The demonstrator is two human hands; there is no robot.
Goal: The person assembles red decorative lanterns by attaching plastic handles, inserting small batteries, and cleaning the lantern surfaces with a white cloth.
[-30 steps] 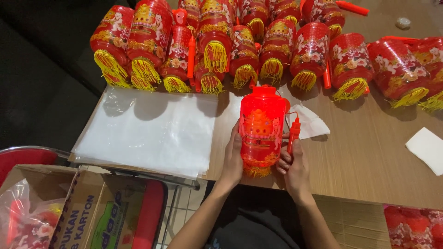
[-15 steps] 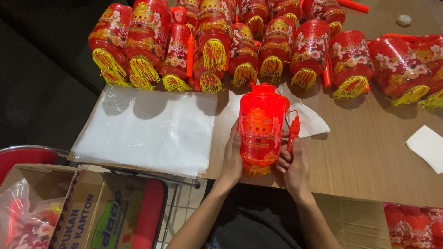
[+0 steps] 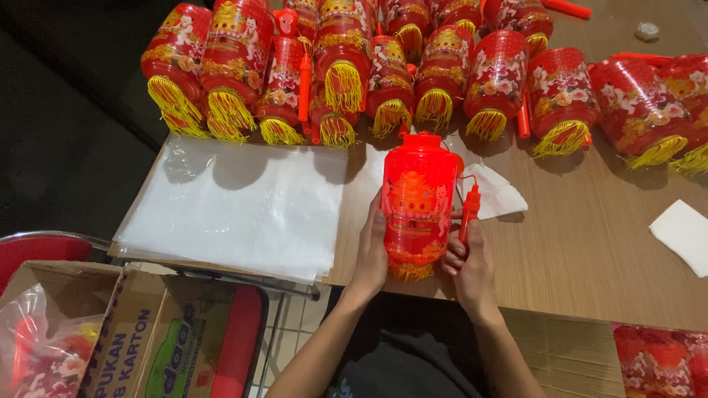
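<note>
Left of the lit lantern (image 3: 417,203) lay our clear bags (image 3: 228,206), unused. Our left hand (image 3: 371,254) gripped its side; our right hand (image 3: 466,254) pinched its red handle stick (image 3: 468,214). Beyond it, many finished lanterns (image 3: 383,66) were already piled.

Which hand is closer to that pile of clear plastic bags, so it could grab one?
Probably the left hand. It holds the lit red lantern on the side next to the stack of clear plastic bags. The right hand is on the far side and already pinches the small red stick.
</note>
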